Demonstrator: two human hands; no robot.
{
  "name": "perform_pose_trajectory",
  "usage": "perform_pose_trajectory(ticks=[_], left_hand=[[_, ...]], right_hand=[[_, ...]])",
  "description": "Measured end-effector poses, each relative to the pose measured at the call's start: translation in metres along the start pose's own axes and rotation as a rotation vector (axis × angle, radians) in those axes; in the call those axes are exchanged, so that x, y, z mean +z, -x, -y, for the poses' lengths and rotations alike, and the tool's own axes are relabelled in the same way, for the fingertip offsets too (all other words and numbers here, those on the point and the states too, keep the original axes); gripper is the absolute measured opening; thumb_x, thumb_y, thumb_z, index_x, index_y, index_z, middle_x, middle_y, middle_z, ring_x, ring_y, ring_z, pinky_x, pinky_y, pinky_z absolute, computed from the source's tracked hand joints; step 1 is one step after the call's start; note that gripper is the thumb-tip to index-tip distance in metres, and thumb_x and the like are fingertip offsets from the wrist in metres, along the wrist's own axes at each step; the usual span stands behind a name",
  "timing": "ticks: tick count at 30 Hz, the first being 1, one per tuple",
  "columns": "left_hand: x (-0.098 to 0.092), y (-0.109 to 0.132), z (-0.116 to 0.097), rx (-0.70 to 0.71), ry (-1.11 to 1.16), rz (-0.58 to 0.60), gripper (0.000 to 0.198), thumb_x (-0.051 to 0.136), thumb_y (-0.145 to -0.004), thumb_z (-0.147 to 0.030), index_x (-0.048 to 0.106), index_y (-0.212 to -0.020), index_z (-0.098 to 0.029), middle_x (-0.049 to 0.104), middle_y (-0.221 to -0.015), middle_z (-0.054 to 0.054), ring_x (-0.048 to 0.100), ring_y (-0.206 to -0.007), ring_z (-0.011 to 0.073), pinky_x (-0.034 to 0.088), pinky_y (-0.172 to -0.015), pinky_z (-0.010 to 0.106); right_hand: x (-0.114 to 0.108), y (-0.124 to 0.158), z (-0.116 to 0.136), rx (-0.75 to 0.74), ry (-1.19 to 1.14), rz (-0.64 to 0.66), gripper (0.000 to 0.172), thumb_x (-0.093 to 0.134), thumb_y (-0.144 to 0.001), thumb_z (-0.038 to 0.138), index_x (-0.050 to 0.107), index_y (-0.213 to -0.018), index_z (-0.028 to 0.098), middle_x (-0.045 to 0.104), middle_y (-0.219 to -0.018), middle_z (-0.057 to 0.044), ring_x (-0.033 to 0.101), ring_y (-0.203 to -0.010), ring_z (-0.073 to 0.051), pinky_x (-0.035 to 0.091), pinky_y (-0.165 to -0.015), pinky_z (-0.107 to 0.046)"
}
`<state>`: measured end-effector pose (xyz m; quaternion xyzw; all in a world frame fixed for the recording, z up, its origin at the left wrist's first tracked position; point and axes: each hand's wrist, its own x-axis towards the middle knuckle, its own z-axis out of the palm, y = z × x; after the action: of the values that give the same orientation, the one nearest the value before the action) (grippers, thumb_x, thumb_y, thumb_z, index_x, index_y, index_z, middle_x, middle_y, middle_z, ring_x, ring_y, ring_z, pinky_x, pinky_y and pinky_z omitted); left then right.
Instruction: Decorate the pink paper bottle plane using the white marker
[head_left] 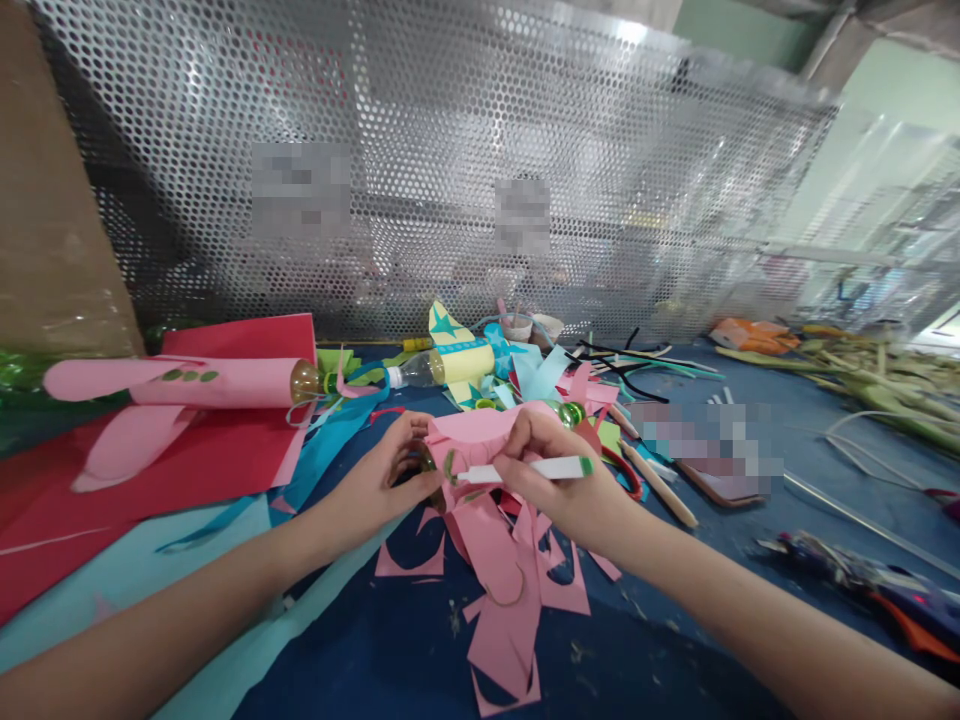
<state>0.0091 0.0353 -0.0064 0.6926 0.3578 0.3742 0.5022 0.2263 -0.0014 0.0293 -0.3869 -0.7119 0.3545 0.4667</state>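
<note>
My left hand is wrapped round the left end of a bottle covered in pink paper, holding it level over the table. A white marker with a green end is pinched in my right hand, its tip pointing left at the pink paper. Small green marks show near that tip. Below the bottle hangs a pink paper flap, and cut pink scraps lie under it.
At the left, a finished-looking pink bottle plane rests on red paper. Behind my hands lies a yellow-wrapped bottle. Scissors, a wooden stick and a phone are to the right, before a perforated metal screen.
</note>
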Motion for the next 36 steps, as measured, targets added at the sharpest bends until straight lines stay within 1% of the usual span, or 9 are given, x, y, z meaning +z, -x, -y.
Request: perform_pose_trajectory(ticks=[6, 11, 15, 22, 25, 31, 33, 36], left_hand=[[-0.0003, 0.0001, 0.0016, -0.012, 0.018, -0.003, 0.044, 0.067, -0.082, -0.039, 0.043, -0.115, -0.024, 0.052, -0.123, 0.010, 0.054, -0.111, 0.0268, 0.044, -0.096, 0.045], [0.0002, 0.0000, 0.0009, -0.011, 0.023, -0.007, 0.045, 0.068, -0.081, -0.039, 0.042, -0.115, -0.023, 0.051, -0.124, 0.011, 0.053, -0.113, 0.0279, 0.044, -0.096, 0.047], [0.0012, 0.0007, -0.0014, -0.022, 0.021, -0.004, 0.043, 0.066, -0.081, -0.039, 0.042, -0.114, -0.024, 0.051, -0.122, 0.011, 0.054, -0.111, 0.0267, 0.043, -0.096, 0.046], [0.0004, -0.0001, 0.0000, -0.012, 0.027, -0.014, 0.042, 0.067, -0.080, -0.038, 0.044, -0.112, -0.025, 0.053, -0.119, 0.009, 0.054, -0.108, 0.0251, 0.044, -0.093, 0.042], [0.0004, -0.0001, 0.0009, -0.015, 0.037, -0.016, 0.043, 0.067, -0.080, -0.039, 0.044, -0.113, -0.024, 0.054, -0.118, 0.009, 0.055, -0.107, 0.0255, 0.045, -0.092, 0.042], [0.0009, -0.0002, 0.0002, -0.011, 0.025, -0.006, 0.041, 0.065, -0.082, -0.039, 0.043, -0.113, -0.025, 0.053, -0.116, 0.009, 0.056, -0.103, 0.0246, 0.045, -0.091, 0.043], [0.0008, -0.0002, -0.0003, -0.018, 0.035, -0.001, 0.041, 0.065, -0.082, -0.039, 0.043, -0.113, -0.025, 0.053, -0.116, 0.008, 0.055, -0.104, 0.0245, 0.044, -0.093, 0.043], [0.0007, -0.0001, -0.0006, -0.016, 0.046, -0.007, 0.042, 0.067, -0.080, -0.040, 0.044, -0.112, -0.025, 0.054, -0.118, 0.009, 0.055, -0.107, 0.0253, 0.043, -0.095, 0.043]], right_hand=[[-0.0002, 0.0000, -0.0015, 0.018, -0.039, 0.016, 0.018, 0.054, -0.078, 0.012, 0.044, -0.067, 0.022, 0.047, -0.064, 0.005, 0.042, -0.055, -0.010, 0.033, -0.051, -0.024], [-0.0007, -0.0001, -0.0024, 0.016, -0.014, 0.003, 0.019, 0.054, -0.078, 0.013, 0.043, -0.066, 0.022, 0.046, -0.064, 0.004, 0.041, -0.057, -0.011, 0.033, -0.052, -0.025], [-0.0009, 0.0001, -0.0024, 0.009, -0.018, 0.001, 0.019, 0.055, -0.079, 0.014, 0.043, -0.068, 0.022, 0.046, -0.065, 0.004, 0.041, -0.058, -0.011, 0.034, -0.053, -0.025], [-0.0007, -0.0002, -0.0025, 0.011, 0.003, -0.012, 0.019, 0.054, -0.077, 0.013, 0.042, -0.066, 0.023, 0.046, -0.064, 0.004, 0.040, -0.058, -0.012, 0.033, -0.053, -0.026], [-0.0009, -0.0008, -0.0030, 0.015, -0.001, -0.038, 0.019, 0.053, -0.077, 0.012, 0.042, -0.066, 0.023, 0.045, -0.063, 0.004, 0.040, -0.059, -0.012, 0.033, -0.053, -0.026], [-0.0013, -0.0006, -0.0037, 0.026, -0.014, -0.019, 0.019, 0.054, -0.078, 0.013, 0.042, -0.066, 0.023, 0.045, -0.064, 0.004, 0.040, -0.059, -0.012, 0.032, -0.053, -0.026], [-0.0013, -0.0004, -0.0041, 0.031, -0.011, -0.036, 0.019, 0.054, -0.078, 0.013, 0.041, -0.066, 0.023, 0.045, -0.063, 0.004, 0.040, -0.059, -0.012, 0.032, -0.054, -0.027], [-0.0014, -0.0004, -0.0043, 0.036, -0.009, -0.019, 0.019, 0.054, -0.077, 0.014, 0.042, -0.066, 0.023, 0.045, -0.063, 0.004, 0.040, -0.058, -0.012, 0.032, -0.053, -0.026]])
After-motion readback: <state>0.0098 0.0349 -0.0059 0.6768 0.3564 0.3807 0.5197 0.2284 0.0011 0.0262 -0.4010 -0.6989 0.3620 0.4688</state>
